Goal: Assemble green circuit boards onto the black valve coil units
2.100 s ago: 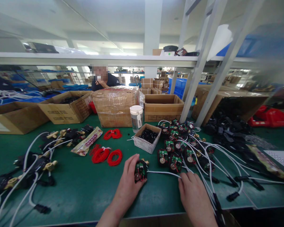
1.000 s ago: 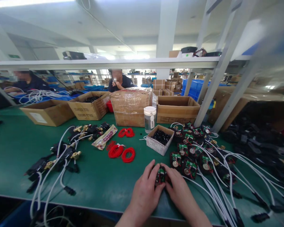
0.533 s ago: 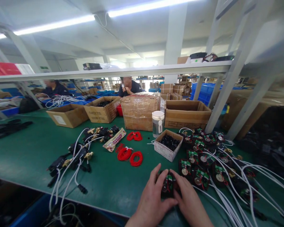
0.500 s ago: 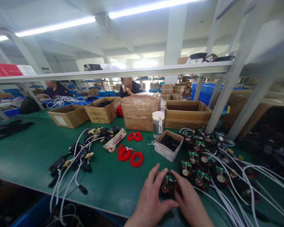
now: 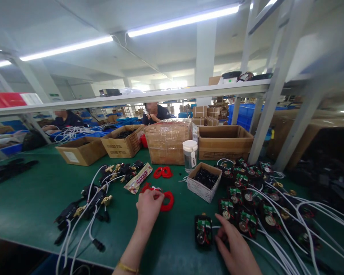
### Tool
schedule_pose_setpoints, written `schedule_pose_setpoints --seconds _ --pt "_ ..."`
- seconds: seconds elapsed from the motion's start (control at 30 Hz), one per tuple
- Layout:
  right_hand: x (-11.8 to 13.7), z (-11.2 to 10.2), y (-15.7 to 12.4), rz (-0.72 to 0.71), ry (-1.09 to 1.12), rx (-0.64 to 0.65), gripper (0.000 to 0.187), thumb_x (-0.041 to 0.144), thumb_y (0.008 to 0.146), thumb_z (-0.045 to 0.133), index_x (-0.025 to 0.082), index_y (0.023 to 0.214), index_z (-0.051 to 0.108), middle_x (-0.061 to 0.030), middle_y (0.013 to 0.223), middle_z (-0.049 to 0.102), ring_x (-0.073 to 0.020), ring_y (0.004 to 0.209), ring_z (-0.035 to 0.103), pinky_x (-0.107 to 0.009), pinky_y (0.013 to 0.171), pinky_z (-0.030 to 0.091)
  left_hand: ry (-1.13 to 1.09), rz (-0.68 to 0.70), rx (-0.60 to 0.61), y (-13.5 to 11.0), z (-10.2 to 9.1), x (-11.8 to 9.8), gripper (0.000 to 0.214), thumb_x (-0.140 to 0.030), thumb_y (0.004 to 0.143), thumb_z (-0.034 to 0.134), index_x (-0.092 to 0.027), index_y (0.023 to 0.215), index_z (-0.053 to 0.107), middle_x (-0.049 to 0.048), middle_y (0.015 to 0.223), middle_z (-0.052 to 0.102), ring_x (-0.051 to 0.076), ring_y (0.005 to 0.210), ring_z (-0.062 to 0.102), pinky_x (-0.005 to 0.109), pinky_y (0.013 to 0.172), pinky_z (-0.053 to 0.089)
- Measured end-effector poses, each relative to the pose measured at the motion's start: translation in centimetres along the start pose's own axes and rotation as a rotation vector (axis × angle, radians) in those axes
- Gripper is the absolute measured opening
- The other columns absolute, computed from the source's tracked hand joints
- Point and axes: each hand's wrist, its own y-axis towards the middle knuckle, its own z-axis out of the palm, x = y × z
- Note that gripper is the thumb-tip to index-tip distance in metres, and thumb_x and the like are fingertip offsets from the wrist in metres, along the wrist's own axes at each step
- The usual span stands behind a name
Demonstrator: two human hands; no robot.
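Note:
Fingers pinched together, my left hand [image 5: 149, 208] is over the coiled red wires [image 5: 168, 201] in the middle of the bench; it hides part of them. A black housing [image 5: 203, 231] with a green circuit board and a round metal part lies on the green bench top, apart from the left hand. Just right of that housing is my right hand [image 5: 233, 244], thumb and forefinger apart, beside a white cable. Another tied red wire bundle [image 5: 163, 172] lies farther back.
Several similar housings with boards [image 5: 248, 223] and white cables crowd the right. A small box of black parts [image 5: 204, 179] stands ahead, near a lidded bottle [image 5: 190, 156]. Black assemblies with brass fittings [image 5: 99, 198] lie left. Cardboard boxes [image 5: 169, 141] line the back under a shelf [image 5: 149, 95].
My left hand has left the housing and moved left and forward to the red wires. My right hand has let go of the housing and shifted slightly right. The housing now lies on the bench.

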Motion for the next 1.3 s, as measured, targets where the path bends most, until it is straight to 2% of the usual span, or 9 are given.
schedule_pose_setpoints --seconds 0.2,0.43,0.57,0.7,0.8,0.93,1.1,1.2,1.3 --pt "0.2 0.0 0.0 0.038 0.015 0.023 0.048 0.023 0.094 0.045 0.019 0.142 0.047 -0.0047 0.092 0.068 -0.0218 0.085 0.069 -0.037 0.084 0.058 -0.374 -0.091 0.081 2.5 -4.0 -0.2 0.029 -0.042 0.072 0.068 -0.017 0.081 0.078 0.0083 0.088 0.079 0.027 0.089 0.069 0.034 0.079 0.05" --pt "0.0 0.1 0.0 -0.014 0.002 0.001 0.045 0.022 0.095 0.045 0.017 0.14 0.048 -0.0044 0.09 0.068 -0.0204 0.081 0.069 -0.035 0.079 0.059 -0.656 -0.104 0.195 2.7 -5.7 -1.8 0.025 -0.037 0.06 0.081 -0.016 0.072 0.073 0.0033 0.072 0.073 0.022 0.077 0.068 0.03 0.075 0.051" --pt "1.6 -1.1 0.3 -0.069 0.025 -0.091 0.036 0.024 0.096 0.049 0.022 0.132 0.055 -0.003 0.09 0.068 -0.019 0.081 0.068 -0.032 0.077 0.058 -0.837 -0.117 0.322 0.4 -6.1 -3.6 0.024 -0.034 0.065 0.081 -0.016 0.078 0.071 0.0047 0.081 0.073 0.026 0.094 0.071 0.035 0.088 0.055" --pt "5.8 -3.4 1.3 -0.002 0.111 -0.18 0.026 0.033 0.1 0.05 0.026 0.121 0.064 -0.0047 0.097 0.066 -0.0204 0.091 0.066 -0.033 0.082 0.054 -1.12 -0.196 0.627 -3.4 -5.6 -6.0 0.015 -0.026 0.074 0.08 -0.016 0.075 0.068 0.0043 0.082 0.07 0.022 0.091 0.07 0.038 0.093 0.056" --pt "9.1 -4.9 2.4 0.066 0.299 -0.087 0.027 0.04 0.103 0.048 0.027 0.119 0.065 -0.0058 0.104 0.066 -0.0203 0.097 0.065 -0.032 0.087 0.051 -1.21 -0.259 0.846 -6.1 -4.8 -7.6 0.011 -0.02 0.081 0.073 -0.016 0.074 0.068 0.0022 0.079 0.065 0.018 0.086 0.067 0.037 0.09 0.059" --pt "11.4 -5.6 3.1 0.228 0.663 0.071 0.039 0.053 0.101 0.049 0.024 0.119 0.069 -0.0074 0.111 0.07 -0.0218 0.101 0.065 -0.034 0.09 0.05 -1.291 -0.356 0.993 -8.2 -3.4 -8.7 0.009 -0.017 0.083 0.071 -0.014 0.075 0.07 0.0031 0.08 0.065 0.017 0.086 0.067 0.035 0.091 0.059" --pt "11.6 -5.2 2.8 0.312 1.028 0.253 0.056 0.065 0.095 0.052 0.014 0.106 0.074 -0.009 0.089 0.071 -0.018 0.077 0.064 -0.028 0.066 0.046 -1.323 -0.458 0.98 -9.1 -1.8 -8.7 0.01 -0.014 0.083 0.072 -0.012 0.074 0.07 0.0036 0.078 0.064 0.016 0.083 0.067 0.032 0.088 0.061" --pt "11.4 -5.1 2.6 0.393 1.122 0.223 0.055 0.066 0.089 0.062 0.013 0.1 0.073 -0.0062 0.083 0.068 -0.0141 0.068 0.061 -0.025 0.061 0.041 -1.308 -0.489 0.919 -9.4 -1.4 -8.4 0.01 -0.012 0.082 0.073 -0.013 0.072 0.07 0.0039 0.078 0.065 0.018 0.082 0.068 0.035 0.088 0.062" --pt "11.4 -5.1 2.7 0.452 1.077 0.157 0.05 0.063 0.082 0.073 0.014 0.096 0.071 -0.0033 0.078 0.067 -0.013 0.065 0.059 -0.025 0.062 0.04 -1.27 -0.509 0.883 -9.7 -1.3 -8.2 0.008 -0.012 0.08 0.074 -0.013 0.072 0.07 0.0054 0.079 0.067 0.021 0.086 0.07 0.038 0.09 0.062"
